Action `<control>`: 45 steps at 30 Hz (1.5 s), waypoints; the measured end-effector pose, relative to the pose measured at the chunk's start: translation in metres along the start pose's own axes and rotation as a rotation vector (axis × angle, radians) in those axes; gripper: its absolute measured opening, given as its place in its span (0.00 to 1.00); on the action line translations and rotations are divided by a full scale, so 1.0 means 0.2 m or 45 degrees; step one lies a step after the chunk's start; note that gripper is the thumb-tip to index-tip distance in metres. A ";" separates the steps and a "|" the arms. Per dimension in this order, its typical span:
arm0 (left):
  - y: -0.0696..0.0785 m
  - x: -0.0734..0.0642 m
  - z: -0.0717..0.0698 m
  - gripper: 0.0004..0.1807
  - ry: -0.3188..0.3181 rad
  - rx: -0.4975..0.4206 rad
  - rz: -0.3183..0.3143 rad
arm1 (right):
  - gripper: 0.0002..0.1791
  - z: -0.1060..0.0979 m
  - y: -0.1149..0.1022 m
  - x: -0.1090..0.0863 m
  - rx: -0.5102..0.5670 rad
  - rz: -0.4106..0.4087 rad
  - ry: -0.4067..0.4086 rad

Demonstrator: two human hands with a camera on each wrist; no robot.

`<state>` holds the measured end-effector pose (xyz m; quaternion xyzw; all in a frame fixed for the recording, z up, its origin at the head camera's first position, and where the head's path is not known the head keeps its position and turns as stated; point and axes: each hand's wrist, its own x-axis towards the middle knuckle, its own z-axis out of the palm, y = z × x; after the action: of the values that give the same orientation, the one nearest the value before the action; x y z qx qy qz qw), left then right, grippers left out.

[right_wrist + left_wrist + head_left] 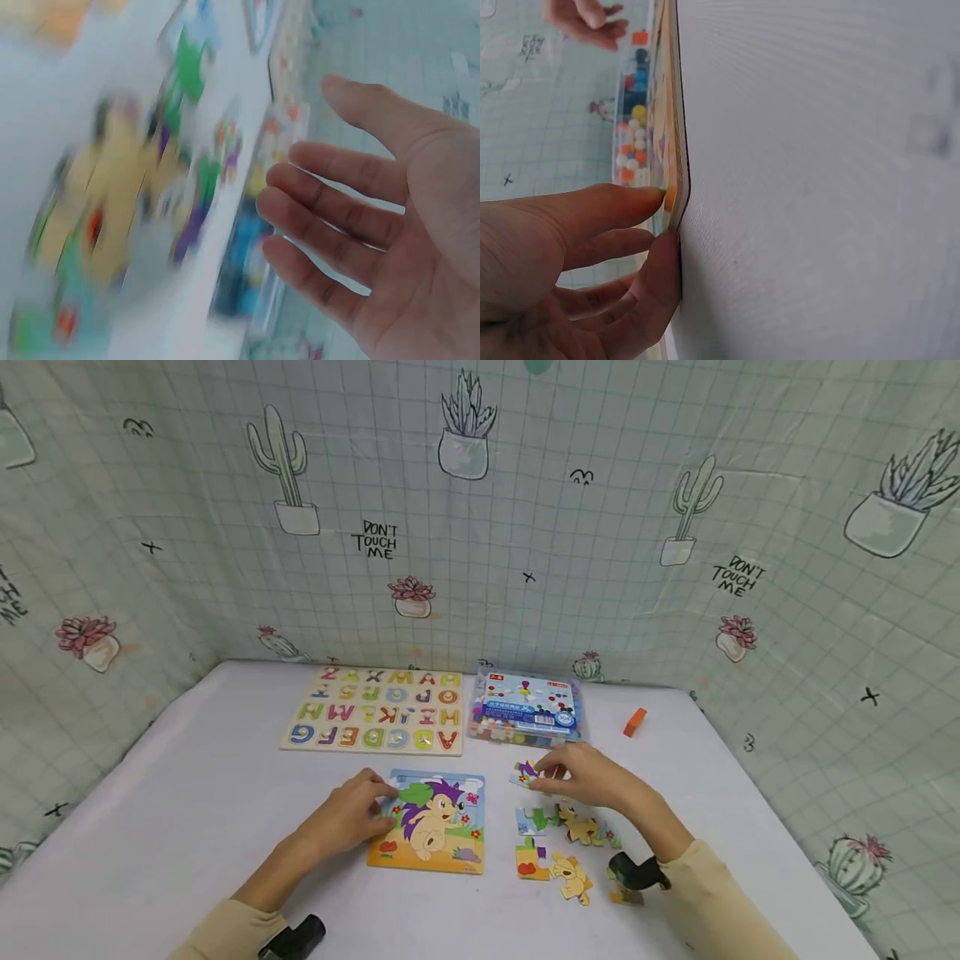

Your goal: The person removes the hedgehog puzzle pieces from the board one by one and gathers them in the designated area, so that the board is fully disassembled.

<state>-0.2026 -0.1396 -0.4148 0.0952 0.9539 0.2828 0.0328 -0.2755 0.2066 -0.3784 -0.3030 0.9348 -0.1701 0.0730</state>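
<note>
A square hedgehog picture puzzle board point(427, 822) lies on the white table. At its left edge my left hand point(351, 814) pinches the rim; in the left wrist view, thumb and forefinger meet the corner of the board point(676, 187). My right hand point(581, 774) hovers with relaxed fingers beside a small purple-and-flower puzzle piece point(522, 774). The right wrist view shows this hand point(360, 217) holding nothing. Nearer me lie a blue-green piece point(529, 822), cream hedgehog pieces point(579, 827), an orange piece point(531, 865) and a cream piece point(573, 880).
Behind the puzzle stands a wooden alphabet board point(375, 710), with a clear box of colourful beads point(527, 708) to its right. An orange block point(634, 722) lies at the far right. Another piece point(627, 896) is partly hidden under the right wrist camera point(637, 871).
</note>
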 end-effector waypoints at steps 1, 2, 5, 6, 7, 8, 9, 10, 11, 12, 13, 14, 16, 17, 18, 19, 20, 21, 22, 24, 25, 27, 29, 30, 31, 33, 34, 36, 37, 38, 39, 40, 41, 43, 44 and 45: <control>0.00 0.00 0.00 0.21 -0.001 0.001 -0.001 | 0.20 -0.01 0.03 -0.03 -0.001 0.006 0.007; 0.00 0.00 -0.01 0.21 -0.001 0.000 -0.005 | 0.19 -0.02 0.06 -0.06 0.006 0.024 0.012; 0.00 0.00 -0.01 0.21 -0.002 0.002 -0.011 | 0.19 -0.04 0.12 -0.13 0.015 0.080 0.014; 0.00 0.00 -0.01 0.22 -0.002 0.003 -0.011 | 0.19 -0.04 0.14 -0.16 0.020 0.090 0.010; 0.00 0.00 -0.01 0.22 -0.002 0.004 -0.011 | 0.19 -0.04 0.15 -0.18 0.027 0.103 0.004; 0.00 0.00 -0.01 0.22 -0.004 0.006 -0.011 | 0.19 -0.04 0.16 -0.19 0.032 0.117 0.001; 0.00 0.00 -0.01 0.22 -0.006 0.009 -0.012 | 0.19 -0.03 0.17 -0.21 0.034 0.118 0.000; 0.00 -0.01 -0.01 0.22 -0.007 0.011 -0.011 | 0.19 -0.03 0.18 -0.23 0.040 0.117 -0.001; 0.01 -0.01 -0.01 0.22 -0.008 0.013 -0.010 | 0.19 -0.03 0.19 -0.24 0.040 0.114 0.000; 0.01 -0.01 0.00 0.22 -0.009 0.014 -0.008 | 0.19 -0.02 0.19 -0.26 0.042 0.110 0.000; 0.01 -0.01 0.00 0.22 -0.011 0.015 -0.007 | 0.19 -0.02 0.19 -0.27 0.046 0.118 0.000; 0.02 -0.01 0.00 0.22 -0.014 0.016 -0.006 | 0.19 -0.02 0.20 -0.28 0.044 0.119 0.000; 0.02 -0.01 0.00 0.22 -0.017 0.018 -0.004 | 0.19 -0.02 0.20 -0.30 0.039 0.111 -0.004; 0.02 -0.01 0.00 0.22 -0.018 0.017 -0.003 | 0.19 -0.01 0.21 -0.31 0.041 0.116 -0.005; 0.02 -0.01 0.00 0.22 -0.021 0.017 -0.005 | 0.19 -0.01 0.21 -0.32 0.039 0.112 -0.007; 0.02 -0.01 0.00 0.22 -0.023 0.017 -0.007 | 0.19 -0.01 0.21 -0.32 0.039 0.110 -0.008; 0.02 -0.01 0.00 0.22 -0.024 0.017 -0.009 | 0.20 0.00 0.22 -0.33 0.032 0.095 -0.006; 0.02 -0.01 0.00 0.22 -0.026 0.017 -0.012 | 0.19 0.00 0.22 -0.33 0.031 0.086 -0.004; 0.02 -0.01 0.00 0.22 -0.027 0.016 -0.016 | 0.19 0.00 0.23 -0.34 0.031 0.082 -0.001; 0.02 -0.01 0.00 0.22 -0.026 0.019 -0.020 | 0.19 0.02 0.24 -0.34 0.027 0.068 0.007; 0.02 -0.01 -0.01 0.22 -0.025 0.018 -0.021 | 0.19 0.02 0.24 -0.34 0.027 0.070 0.012; 0.02 -0.01 0.00 0.22 -0.023 0.015 -0.021 | 0.18 0.03 0.25 -0.33 0.019 0.071 0.027; 0.02 -0.01 0.00 0.22 -0.020 0.009 -0.019 | 0.18 0.04 0.25 -0.31 0.008 0.076 0.043; 0.02 -0.01 0.00 0.22 -0.020 0.006 -0.017 | 0.18 0.05 0.25 -0.30 0.008 0.084 0.050; 0.02 -0.01 0.00 0.22 -0.020 0.003 -0.016 | 0.18 0.05 0.25 -0.29 0.012 0.095 0.057; 0.02 -0.01 0.00 0.22 -0.020 -0.001 -0.015 | 0.19 0.06 0.25 -0.26 0.019 0.111 0.065; 0.01 -0.01 0.00 0.22 -0.021 -0.002 -0.016 | 0.20 0.06 0.25 -0.24 0.021 0.125 0.068; 0.01 -0.02 0.00 0.22 -0.021 -0.004 -0.016 | 0.21 0.07 0.24 -0.21 0.019 0.135 0.073; 0.01 -0.02 0.00 0.22 -0.019 -0.005 -0.015 | 0.21 0.07 0.24 -0.20 0.010 0.140 0.076; 0.01 -0.02 0.00 0.22 -0.019 -0.005 -0.015 | 0.22 0.07 0.23 -0.18 0.000 0.142 0.079; 0.01 -0.02 0.00 0.22 -0.018 -0.004 -0.014 | 0.22 0.07 0.23 -0.17 -0.012 0.143 0.082; 0.01 -0.01 0.00 0.22 -0.018 -0.006 -0.013 | 0.21 0.07 0.23 -0.16 -0.020 0.147 0.085; 0.01 -0.01 0.01 0.22 -0.017 -0.009 -0.013 | 0.21 0.06 0.22 -0.15 -0.028 0.150 0.086; 0.01 -0.01 0.01 0.22 -0.018 -0.009 -0.013 | 0.20 0.07 0.22 -0.14 -0.037 0.171 0.087; 0.01 -0.01 0.00 0.22 -0.019 -0.007 -0.015 | 0.20 0.07 0.21 -0.13 -0.043 0.169 0.085; 0.01 -0.01 0.00 0.22 -0.020 -0.007 -0.016 | 0.19 0.07 0.21 -0.12 -0.043 0.179 0.083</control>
<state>-0.2000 -0.1374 -0.4136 0.0912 0.9534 0.2845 0.0425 -0.2749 0.2491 -0.4056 -0.2320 0.9584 -0.1586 0.0493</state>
